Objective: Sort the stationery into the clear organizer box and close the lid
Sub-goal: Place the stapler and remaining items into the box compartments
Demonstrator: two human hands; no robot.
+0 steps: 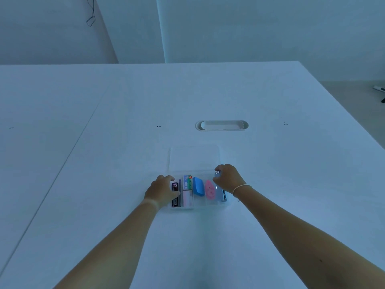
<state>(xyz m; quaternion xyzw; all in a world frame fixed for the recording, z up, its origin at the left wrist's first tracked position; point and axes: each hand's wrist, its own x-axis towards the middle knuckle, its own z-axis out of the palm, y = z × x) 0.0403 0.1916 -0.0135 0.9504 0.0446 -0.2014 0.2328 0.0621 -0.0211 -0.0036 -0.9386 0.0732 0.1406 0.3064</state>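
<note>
— The clear organizer box (198, 206)?
— Thin transparent plastic, long axis running hand to hand; lid (194, 156) open, lying beyond both.
— Hands?
— Left hand (161, 190) curled on its end; right hand (228, 178) pinching a pale blue stapler (218, 191).

A wide white bench (270, 163) with an oval cable tray (222, 125) meets plain pale walls (250, 28) under dim, bluish light.

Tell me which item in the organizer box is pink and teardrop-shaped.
The pink correction tape, lying just right of the solid blue block. The other items are rectangular; this one alone is rounded and tapered.
</note>
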